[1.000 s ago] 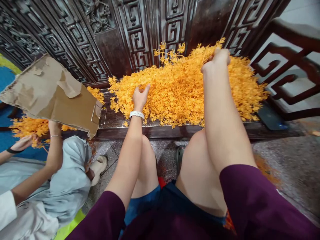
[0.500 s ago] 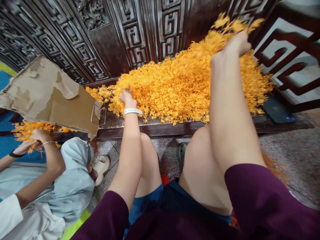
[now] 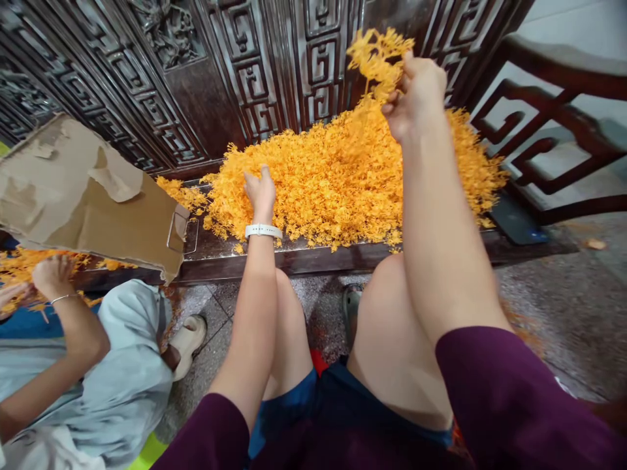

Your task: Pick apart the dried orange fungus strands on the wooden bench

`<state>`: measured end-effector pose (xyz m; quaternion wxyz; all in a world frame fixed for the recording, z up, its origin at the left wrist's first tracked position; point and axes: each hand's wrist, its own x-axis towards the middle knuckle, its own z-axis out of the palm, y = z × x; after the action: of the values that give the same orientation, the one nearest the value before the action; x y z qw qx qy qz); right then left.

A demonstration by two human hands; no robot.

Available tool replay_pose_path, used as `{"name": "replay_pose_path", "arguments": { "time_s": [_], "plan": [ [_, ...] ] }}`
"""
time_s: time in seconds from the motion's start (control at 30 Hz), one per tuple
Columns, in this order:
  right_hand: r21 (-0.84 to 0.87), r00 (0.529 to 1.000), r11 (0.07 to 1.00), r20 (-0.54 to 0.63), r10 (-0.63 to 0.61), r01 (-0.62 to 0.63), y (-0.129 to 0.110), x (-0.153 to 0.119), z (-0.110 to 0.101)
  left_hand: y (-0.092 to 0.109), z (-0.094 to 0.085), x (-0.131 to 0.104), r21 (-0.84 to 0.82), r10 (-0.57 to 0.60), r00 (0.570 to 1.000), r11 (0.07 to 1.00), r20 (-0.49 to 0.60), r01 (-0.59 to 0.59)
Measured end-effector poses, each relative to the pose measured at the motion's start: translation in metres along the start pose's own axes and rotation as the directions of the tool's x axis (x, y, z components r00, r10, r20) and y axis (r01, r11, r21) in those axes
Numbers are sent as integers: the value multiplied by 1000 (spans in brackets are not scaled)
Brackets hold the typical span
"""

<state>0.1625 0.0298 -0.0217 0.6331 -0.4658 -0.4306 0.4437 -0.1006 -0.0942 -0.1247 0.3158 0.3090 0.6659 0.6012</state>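
A long heap of small orange plastic-looking flower sprigs [image 3: 333,176] lies along the dark wooden bench [image 3: 313,260] before me. My right hand [image 3: 420,94] is raised above the heap's right half, its fingers closed on a bunch of orange sprigs [image 3: 379,55] that spreads out to the left of the fingertips. My left hand [image 3: 260,192], with a white band on the wrist, is at the left end of the heap. Its thumb and fingers are apart, with no sprig visibly held; the fingertips are against or just over the flowers.
A torn cardboard box [image 3: 117,209] stands on the bench to my left. Beyond it, a co-worker's hand [image 3: 53,275] is among more orange sprigs. A dark phone-like slab [image 3: 516,219] lies by the right armrest [image 3: 533,130]. Carved wood panels [image 3: 264,59] rise behind.
My right hand has swung left with its sprigs, from the heap's right end. My left hand has turned and its fingers have opened. The view has shifted slightly right.
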Motion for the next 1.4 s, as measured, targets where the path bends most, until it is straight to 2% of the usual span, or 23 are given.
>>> {"name": "replay_pose_path", "arguments": {
  "time_s": [0.07, 0.13, 0.23, 0.3, 0.37, 0.43, 0.5, 0.57, 0.63, 0.73, 0.8, 0.97, 1.03, 1.17, 1.3, 1.4],
  "plan": [
    [-7, 996, 999, 85, -34, 35, -5, -16, 7, 3, -1, -8, 212, 117, 989, 972, -87, -96],
    [-73, 981, 993, 179, -76, 90, -10, -26, 13, 6, -2, -19, 334, 205, 967, 931, -150, -145],
    [-210, 946, 963, 310, -99, 169, -16, -39, 24, 11, 4, -33, 260, 289, 941, 936, -175, -239],
    [-275, 897, 932, 430, -100, 236, -17, -50, 30, 13, 14, -40, 73, 294, 952, 955, -88, -289],
    [-305, 823, 909, 564, -67, 283, -11, -65, 34, 14, 26, -44, -167, 235, 970, 961, 65, -221],
    [-337, 778, 899, 628, -8, 280, 3, -80, 35, 14, 36, -44, -351, 140, 968, 935, 211, -58],
    [-373, 775, 891, 631, 39, 258, 20, -91, 35, 12, 41, -43, -444, 47, 951, 891, 305, 98],
    [-406, 779, 879, 624, 67, 250, 33, -96, 35, 11, 40, -39, -474, -7, 931, 859, 364, 192],
    [-433, 762, 858, 643, 81, 275, 40, -95, 33, 12, 36, -34, -472, -9, 915, 854, 404, 217],
    [-459, 692, 806, 717, 87, 374, 42, -90, 25, 15, 26, -27, -464, 34, 904, 866, 426, 186],
    [-464, 646, 758, 760, 75, 459, 43, -86, 18, 17, 20, -24, -466, 42, 908, 868, 417, 174],
    [-471, 584, 627, 811, 31, 621, 53, -78, 7, 15, 18, -25, -487, 49, 933, 862, 356, 140],
    [-485, 577, 566, 816, 19, 666, 55, -76, 6, 12, 20, -25, -510, 59, 938, 850, 342, 133],
    [-546, 628, 500, 778, 5, 672, 52, -73, 2, 10, 17, -21, -578, 61, 961, 809, 269, 110],
    [-555, 626, 555, 776, 77, 620, 44, -78, -1, 9, 11, -15, -599, 75, 975, 798, 209, 67],
    [-536, 646, 612, 761, 54, 581, 37, -87, 5, 4, 13, -8, -607, 72, 984, 794, 165, 43]
  ]
}}
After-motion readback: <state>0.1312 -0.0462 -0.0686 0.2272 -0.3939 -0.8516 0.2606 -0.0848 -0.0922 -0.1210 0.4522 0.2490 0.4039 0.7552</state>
